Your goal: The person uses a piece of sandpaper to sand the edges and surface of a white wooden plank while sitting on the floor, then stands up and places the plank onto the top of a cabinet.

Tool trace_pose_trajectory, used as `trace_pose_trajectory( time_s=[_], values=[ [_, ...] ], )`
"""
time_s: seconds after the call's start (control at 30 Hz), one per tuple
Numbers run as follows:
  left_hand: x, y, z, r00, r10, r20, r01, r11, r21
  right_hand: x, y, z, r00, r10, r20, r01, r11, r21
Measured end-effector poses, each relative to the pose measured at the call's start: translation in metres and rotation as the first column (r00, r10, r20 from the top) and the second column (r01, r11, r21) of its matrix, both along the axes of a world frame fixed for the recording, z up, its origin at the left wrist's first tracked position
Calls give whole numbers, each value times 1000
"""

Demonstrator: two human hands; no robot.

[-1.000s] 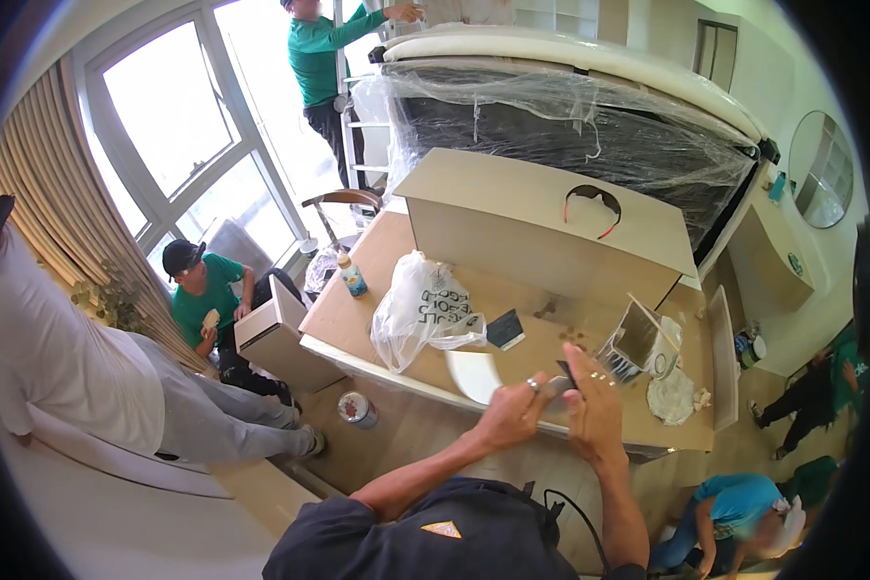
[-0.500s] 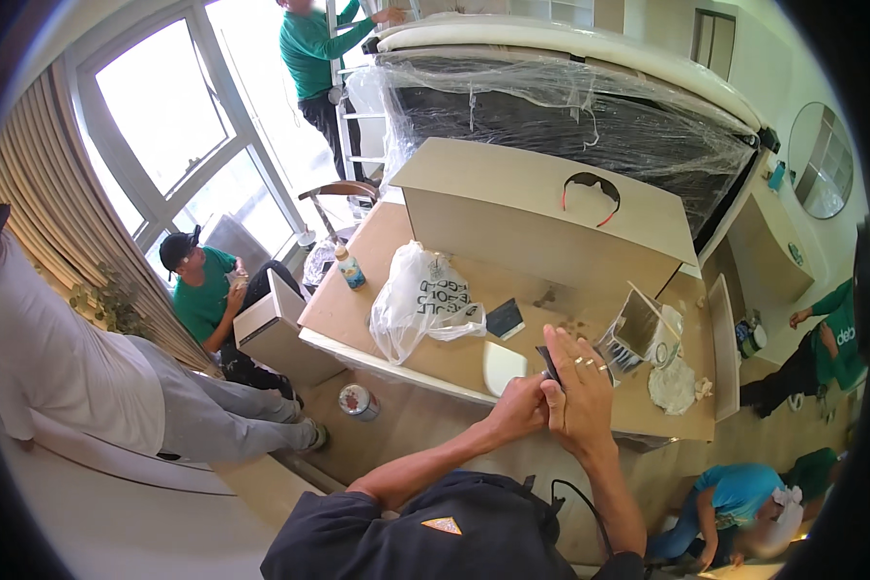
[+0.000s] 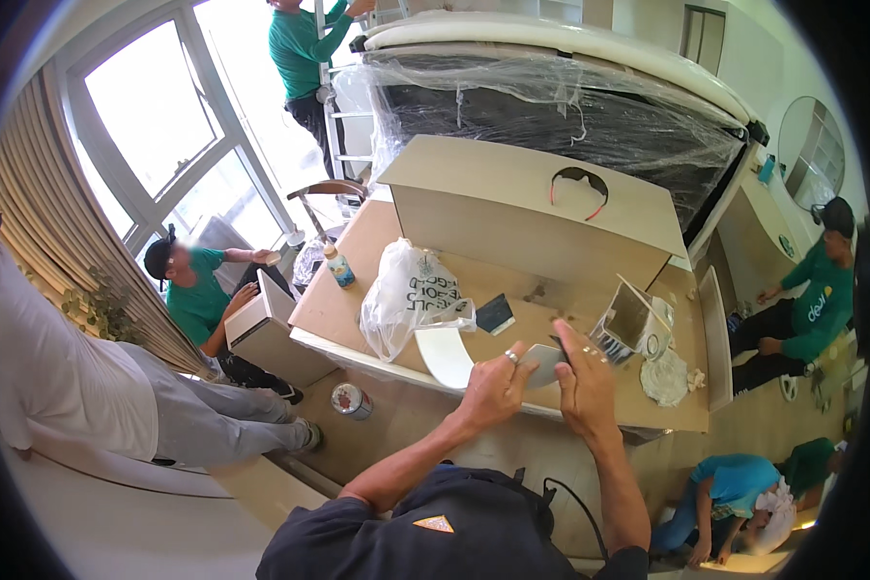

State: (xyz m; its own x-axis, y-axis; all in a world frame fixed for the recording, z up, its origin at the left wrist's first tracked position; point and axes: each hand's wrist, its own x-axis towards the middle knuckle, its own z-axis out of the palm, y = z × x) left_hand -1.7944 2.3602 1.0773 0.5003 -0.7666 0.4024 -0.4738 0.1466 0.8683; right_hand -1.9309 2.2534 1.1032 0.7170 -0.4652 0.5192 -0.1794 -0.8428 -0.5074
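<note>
My left hand (image 3: 494,391) is closed on a pale flat panel, its thumb toward the right hand. To the hand's left shows a white curved panel (image 3: 444,356) over the table's front edge; to its right, a greyish flat piece (image 3: 542,366). Whether these two join behind the fingers I cannot tell. My right hand (image 3: 587,391) stands at the grey piece's right end, fingers pointing up. The edge of a thin dark pad (image 3: 557,342) shows against its fingers; most of it is hidden.
On the brown-covered table (image 3: 343,314) are a white plastic bag (image 3: 411,295), a bottle (image 3: 338,267), a dark square sheet (image 3: 496,314) and an open container (image 3: 625,316). Sunglasses (image 3: 580,181) lie on a large box (image 3: 512,174). A can (image 3: 351,400) stands on the floor. Several people are around.
My hands have moved apart, the left one leftward, so the grey piece shows between them. The white curved panel shows farther left and longer. A seated person on the left has stretched out an arm.
</note>
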Motion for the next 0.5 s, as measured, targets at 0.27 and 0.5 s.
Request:
trace_pose_trajectory(
  time_s=[0.27, 0.5],
  values=[
    [1, -2, 9, 998, 7, -67, -1, 996, 85, 11, -6, 4, 998, 67, 18, -68, 998, 6],
    [-1, -3, -26, 990, 41, 135, -38, 999, -22, 16, 2, 15, 989, 142, 43, -135, 982, -135]
  ],
)
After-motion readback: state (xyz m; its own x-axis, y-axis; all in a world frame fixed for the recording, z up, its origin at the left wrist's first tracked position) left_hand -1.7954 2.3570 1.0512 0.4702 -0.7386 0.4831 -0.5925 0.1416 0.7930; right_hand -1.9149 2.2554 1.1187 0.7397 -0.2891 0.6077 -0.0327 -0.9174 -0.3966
